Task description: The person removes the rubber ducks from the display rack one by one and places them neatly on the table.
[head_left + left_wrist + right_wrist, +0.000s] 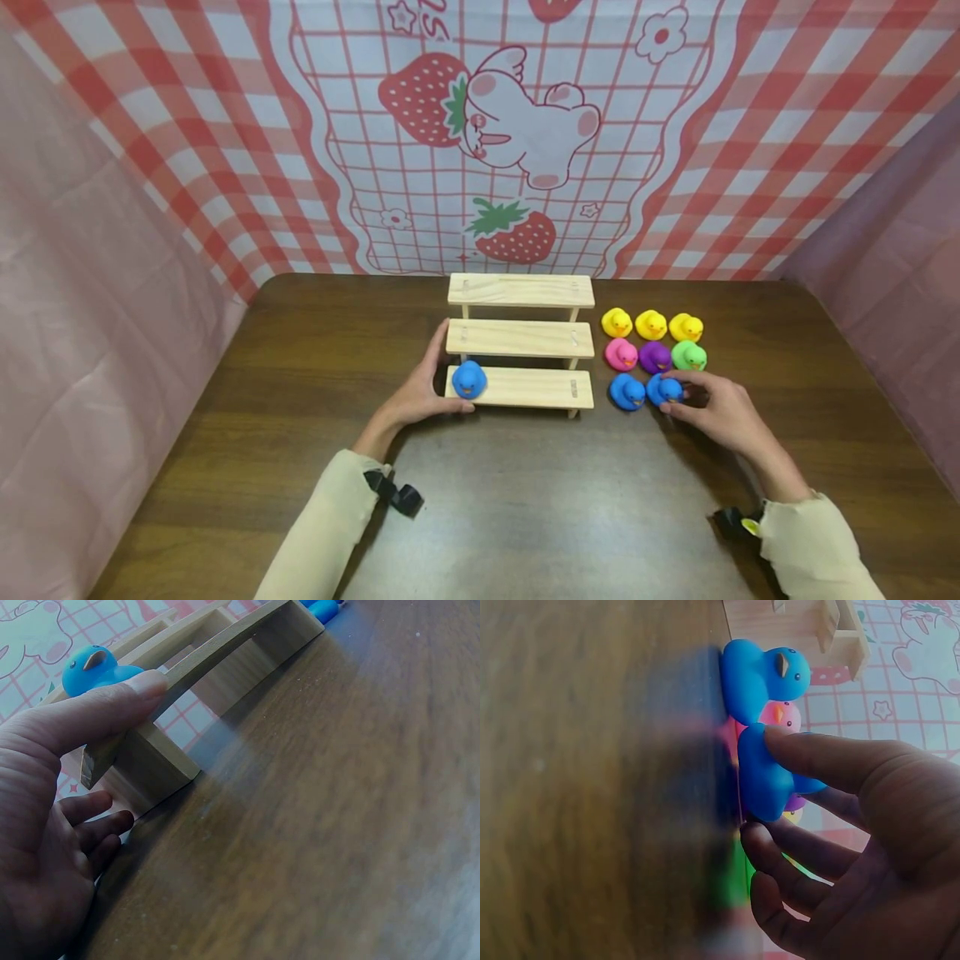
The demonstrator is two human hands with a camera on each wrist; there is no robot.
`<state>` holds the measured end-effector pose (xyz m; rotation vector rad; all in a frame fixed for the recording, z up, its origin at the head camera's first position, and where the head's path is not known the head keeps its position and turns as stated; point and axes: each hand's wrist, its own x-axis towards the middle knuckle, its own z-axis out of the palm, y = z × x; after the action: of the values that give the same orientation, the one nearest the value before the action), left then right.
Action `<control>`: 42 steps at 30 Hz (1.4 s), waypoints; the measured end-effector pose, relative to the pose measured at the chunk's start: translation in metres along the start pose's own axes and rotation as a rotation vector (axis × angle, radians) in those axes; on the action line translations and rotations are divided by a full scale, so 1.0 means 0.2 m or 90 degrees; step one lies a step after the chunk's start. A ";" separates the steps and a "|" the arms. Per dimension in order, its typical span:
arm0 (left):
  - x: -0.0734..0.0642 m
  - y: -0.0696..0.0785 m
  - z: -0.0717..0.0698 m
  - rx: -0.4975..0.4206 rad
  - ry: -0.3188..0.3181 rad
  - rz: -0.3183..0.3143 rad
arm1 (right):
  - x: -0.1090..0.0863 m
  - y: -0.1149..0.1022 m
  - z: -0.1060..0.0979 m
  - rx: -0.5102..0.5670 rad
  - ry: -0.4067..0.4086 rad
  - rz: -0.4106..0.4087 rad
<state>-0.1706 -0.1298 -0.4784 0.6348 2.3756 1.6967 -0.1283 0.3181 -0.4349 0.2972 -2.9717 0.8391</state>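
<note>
A three-tier wooden step shelf [525, 337] stands at the back of the table. My left hand [416, 396] grips its left end, thumb along the front edge of the lowest step and fingers at the side. On that step, close to the thumb, sits a blue rubber duck [468, 380], also in the left wrist view [94, 671]. To the right of the shelf, my right hand [720, 408] pinches another blue rubber duck [663, 389] between thumb and fingers; the right wrist view shows this duck [761, 776] low against the tabletop. A further blue duck [627, 392] stands beside it.
Behind the blue ducks are a pink duck [622, 355], a purple duck [656, 357] and a green duck [689, 357]. Three yellow ducks [651, 325] form the rear row. A red-checked strawberry cloth [517, 150] hangs behind the brown table [525, 500].
</note>
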 end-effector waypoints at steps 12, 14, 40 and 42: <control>0.00 0.01 0.00 0.001 0.000 -0.005 | 0.01 -0.01 0.00 -0.001 -0.023 0.015; 0.00 0.00 0.00 0.000 0.001 -0.005 | 0.01 -0.01 0.00 -0.002 -0.025 0.017; 0.00 0.00 0.00 0.004 -0.004 -0.002 | -0.01 0.00 -0.04 0.006 -0.047 0.001; 0.00 0.00 0.00 0.007 -0.004 -0.005 | -0.02 -0.01 -0.05 0.007 -0.040 -0.004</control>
<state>-0.1706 -0.1302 -0.4779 0.6312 2.3824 1.6776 -0.1242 0.3229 -0.4252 0.3391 -3.0227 0.8625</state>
